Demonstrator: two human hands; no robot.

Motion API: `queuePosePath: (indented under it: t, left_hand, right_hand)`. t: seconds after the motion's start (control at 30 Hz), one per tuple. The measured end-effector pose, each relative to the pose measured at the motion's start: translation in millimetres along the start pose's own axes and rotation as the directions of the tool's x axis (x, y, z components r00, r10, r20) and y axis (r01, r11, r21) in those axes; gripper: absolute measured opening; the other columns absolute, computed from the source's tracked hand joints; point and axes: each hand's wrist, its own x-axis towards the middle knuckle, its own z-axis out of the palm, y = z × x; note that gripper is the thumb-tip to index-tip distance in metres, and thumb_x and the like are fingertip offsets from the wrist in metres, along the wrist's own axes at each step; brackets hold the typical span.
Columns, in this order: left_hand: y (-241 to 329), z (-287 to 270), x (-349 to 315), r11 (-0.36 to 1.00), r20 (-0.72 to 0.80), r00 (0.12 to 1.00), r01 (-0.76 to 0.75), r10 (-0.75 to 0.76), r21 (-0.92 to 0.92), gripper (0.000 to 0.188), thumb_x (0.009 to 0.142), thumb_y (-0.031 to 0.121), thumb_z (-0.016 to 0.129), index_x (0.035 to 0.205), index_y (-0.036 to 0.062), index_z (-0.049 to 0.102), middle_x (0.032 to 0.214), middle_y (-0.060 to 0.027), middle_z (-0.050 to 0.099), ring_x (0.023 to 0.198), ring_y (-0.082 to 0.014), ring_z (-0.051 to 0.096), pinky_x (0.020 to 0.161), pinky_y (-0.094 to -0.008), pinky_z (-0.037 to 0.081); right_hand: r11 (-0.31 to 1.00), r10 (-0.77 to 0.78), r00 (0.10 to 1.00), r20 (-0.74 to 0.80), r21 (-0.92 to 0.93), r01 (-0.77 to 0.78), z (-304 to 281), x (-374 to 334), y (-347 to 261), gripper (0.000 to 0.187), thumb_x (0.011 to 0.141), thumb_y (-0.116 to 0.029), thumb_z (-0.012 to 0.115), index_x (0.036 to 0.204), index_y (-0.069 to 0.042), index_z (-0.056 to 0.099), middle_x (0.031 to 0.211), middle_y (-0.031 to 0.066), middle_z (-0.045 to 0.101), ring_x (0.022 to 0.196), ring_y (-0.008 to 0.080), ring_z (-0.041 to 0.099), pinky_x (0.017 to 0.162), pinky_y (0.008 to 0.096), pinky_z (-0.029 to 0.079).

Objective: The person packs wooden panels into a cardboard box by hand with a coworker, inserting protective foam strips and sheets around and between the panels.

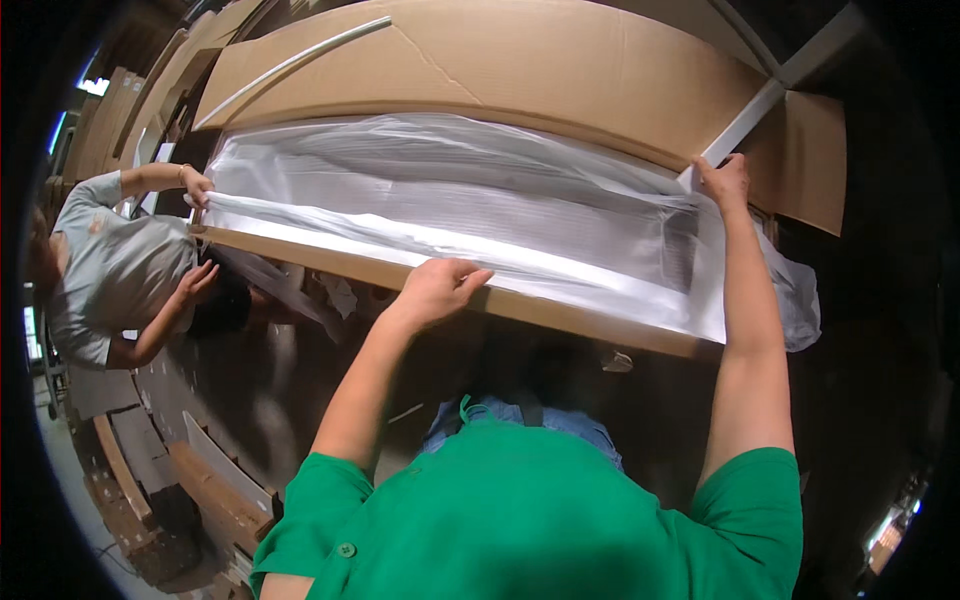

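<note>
A long open cardboard box (340,265) lies across in front of me, lined with a thin, translucent white plastic sheet (400,150). White material shows inside beneath the sheet. My left hand (440,292) is at the middle of the near rim, its bent fingers closed on the sheet's edge. At the far right corner, my right hand (725,180) pinches the sheet beside the end of a pale strip (745,125); its fingertips are partly hidden. Loose plastic (795,300) bunches outside the right end. A co-worker's hand (197,187) holds the sheet at the left end.
A wide cardboard flap (560,70) stands out along the far side, with a thin white rod (300,68) on it. Another flap (815,160) extends at the right. The co-worker in a grey shirt (125,265) stands at the left. Boards (220,490) lie at the lower left.
</note>
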Motion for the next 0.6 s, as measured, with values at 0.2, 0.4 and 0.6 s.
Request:
queuePosePath:
  t: [0.2,0.4,0.6]
  left_hand:
    - [-15,28,3,0.986,-0.342,0.927,-0.164,0.150,-0.012,0.019,0.080,0.022,0.067,0.088,0.0052,0.067,0.082,-0.0095,0.066,0.065,-0.0189,0.062,0.059,-0.0282,0.050]
    - [-30,31,20,0.944,-0.525,0.784,-0.259,0.330,0.206,0.019,0.076,0.021,0.069,0.086,0.0045,0.068,0.082,-0.0088,0.065,0.071,-0.0179,0.062,0.056,-0.0277,0.049]
    - [-34,21,16,0.883,-0.282,0.943,-0.027,0.178,0.468,0.032,0.078,0.037,0.058,0.080,0.0074,0.069,0.083,-0.0103,0.066,0.080,-0.0255,0.062,0.071,-0.0409,0.048]
  right_hand:
    - [0.995,-0.083,0.995,-0.059,-0.065,0.079,-13,48,20,0.054,0.070,-0.038,0.064,0.107,0.000,0.056,0.103,0.0226,0.060,0.097,0.0358,0.058,0.087,0.0388,0.045]
    - [0.803,-0.595,0.803,-0.013,-0.023,0.595,-36,-3,25,0.020,0.077,-0.017,0.062,0.092,-0.004,0.062,0.086,0.0147,0.062,0.084,0.0286,0.060,0.075,0.0366,0.047]
    - [0.772,-0.533,0.402,0.744,0.234,0.591,-27,-143,64,0.026,0.069,-0.023,0.070,0.083,-0.002,0.062,0.074,0.0144,0.060,0.067,0.0297,0.057,0.061,0.0389,0.046]
